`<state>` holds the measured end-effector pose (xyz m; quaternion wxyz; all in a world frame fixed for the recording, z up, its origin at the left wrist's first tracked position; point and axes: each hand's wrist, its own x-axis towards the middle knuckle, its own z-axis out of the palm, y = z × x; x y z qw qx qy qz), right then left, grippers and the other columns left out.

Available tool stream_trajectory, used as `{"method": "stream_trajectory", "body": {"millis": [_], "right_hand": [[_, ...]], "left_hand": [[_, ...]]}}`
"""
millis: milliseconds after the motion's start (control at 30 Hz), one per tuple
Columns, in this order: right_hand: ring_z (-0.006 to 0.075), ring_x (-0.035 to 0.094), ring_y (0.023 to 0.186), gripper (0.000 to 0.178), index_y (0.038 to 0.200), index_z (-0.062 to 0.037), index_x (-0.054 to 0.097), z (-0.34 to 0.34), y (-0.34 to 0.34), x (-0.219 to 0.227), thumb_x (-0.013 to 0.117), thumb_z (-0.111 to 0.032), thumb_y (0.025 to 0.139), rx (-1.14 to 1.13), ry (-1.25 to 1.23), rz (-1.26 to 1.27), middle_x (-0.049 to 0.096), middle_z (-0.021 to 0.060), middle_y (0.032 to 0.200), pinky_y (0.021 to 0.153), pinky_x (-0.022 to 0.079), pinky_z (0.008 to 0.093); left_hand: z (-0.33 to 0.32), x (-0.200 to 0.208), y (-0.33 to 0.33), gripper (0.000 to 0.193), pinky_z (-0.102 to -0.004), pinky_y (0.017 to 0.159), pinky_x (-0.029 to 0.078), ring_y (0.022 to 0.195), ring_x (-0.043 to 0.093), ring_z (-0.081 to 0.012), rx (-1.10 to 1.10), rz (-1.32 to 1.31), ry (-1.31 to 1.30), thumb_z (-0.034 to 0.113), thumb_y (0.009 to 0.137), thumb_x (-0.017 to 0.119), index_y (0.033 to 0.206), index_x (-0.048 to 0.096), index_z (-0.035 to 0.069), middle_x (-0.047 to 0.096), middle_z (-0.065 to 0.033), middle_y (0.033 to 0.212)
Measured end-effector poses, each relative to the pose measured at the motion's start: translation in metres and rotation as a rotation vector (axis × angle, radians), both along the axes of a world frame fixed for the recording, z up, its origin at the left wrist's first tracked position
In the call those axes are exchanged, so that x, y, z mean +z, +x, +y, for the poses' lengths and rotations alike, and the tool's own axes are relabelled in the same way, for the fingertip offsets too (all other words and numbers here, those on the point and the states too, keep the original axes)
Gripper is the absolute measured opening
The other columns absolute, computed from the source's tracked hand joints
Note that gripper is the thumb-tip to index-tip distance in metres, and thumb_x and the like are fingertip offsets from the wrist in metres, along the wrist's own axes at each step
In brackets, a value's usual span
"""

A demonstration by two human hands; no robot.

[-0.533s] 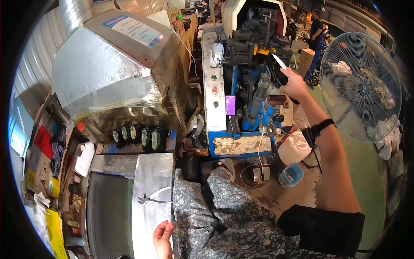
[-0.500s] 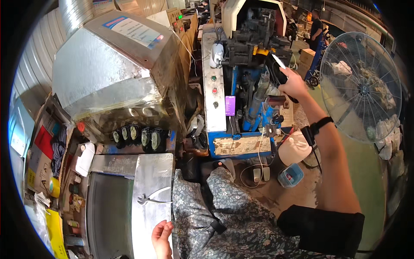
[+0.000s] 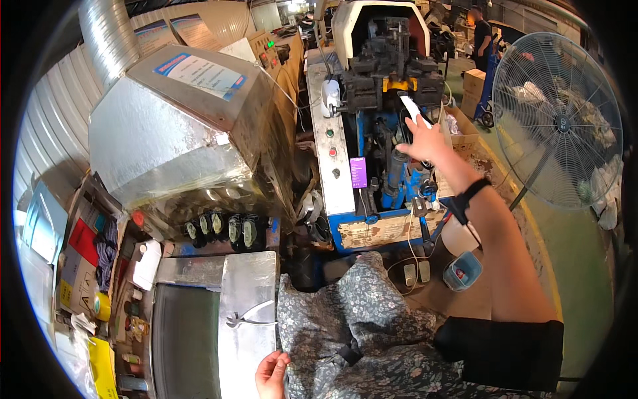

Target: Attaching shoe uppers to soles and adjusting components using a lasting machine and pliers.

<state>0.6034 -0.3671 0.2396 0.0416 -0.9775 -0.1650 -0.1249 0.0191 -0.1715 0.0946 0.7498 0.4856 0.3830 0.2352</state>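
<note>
My right hand (image 3: 426, 143) reaches to the front of the blue machine (image 3: 343, 229), its fingers spread and thumb apart. Just beyond the fingertips is a dark piece with a long white strip (image 3: 411, 106), below the machine's yellow part (image 3: 401, 84); whether the fingers touch it I cannot tell. My left hand (image 3: 271, 376) is low in view beside my patterned apron (image 3: 392, 299), fingers curled together with nothing showing in them. Nearest to it, a pair of pincers (image 3: 249, 315) lies on the pale metal top (image 3: 247, 279).
A metal hood (image 3: 159, 139) stands at left over several dark shoe-like pieces (image 3: 249, 233). At right is a large standing fan (image 3: 558, 123). A blue plastic tub (image 3: 463, 270) and foot pedals (image 3: 417, 272) are on the floor. Another person (image 3: 481, 36) is far right.
My right hand has opened from around the dark piece, which now sits closer in under the yellow part. The whole view has shifted slightly; my left hand stays low beside the apron.
</note>
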Motion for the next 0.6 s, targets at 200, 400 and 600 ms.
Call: {"method": "stream_trajectory", "body": {"millis": [200, 400, 600], "right_hand": [[0.0527, 0.030, 0.131, 0.070, 0.146, -0.0245, 0.039, 0.002, -0.007, -0.035, 0.066, -0.042, 0.084, -0.015, 0.126, -0.128, 0.029, 0.0061, 0.155, 0.100, 0.038, 0.0604], [0.0525, 0.031, 0.130, 0.068, 0.144, -0.0240, 0.041, 0.002, 0.001, -0.021, 0.066, -0.038, 0.083, -0.014, 0.134, -0.075, 0.034, 0.0052, 0.152, 0.097, 0.043, 0.0568], [0.0337, 0.054, 0.122, 0.063, 0.139, -0.0220, 0.050, 0.019, 0.015, -0.011, 0.064, -0.036, 0.080, 0.123, 0.247, -0.192, 0.053, 0.0136, 0.137, 0.104, 0.039, 0.0486]], "left_hand": [[0.007, -0.014, 0.008, 0.025, -0.0308, 0.089, 0.051, 0.093, 0.064, -0.0170, -0.062, -0.030, 0.082, 0.008, 0.091, 0.066, 0.114, 0.063, -0.001, 0.068, -0.0091, 0.102], [0.001, 0.010, 0.026, 0.028, -0.0316, 0.093, 0.050, 0.101, 0.064, -0.0186, -0.144, 0.059, 0.142, 0.010, 0.092, 0.067, 0.116, 0.062, -0.005, 0.069, -0.0123, 0.105], [0.033, -0.001, 0.012, 0.020, -0.0268, 0.083, 0.050, 0.090, 0.063, -0.0129, -0.073, 0.072, 0.097, 0.012, 0.095, 0.060, 0.111, 0.064, -0.001, 0.069, -0.0056, 0.098]]}}
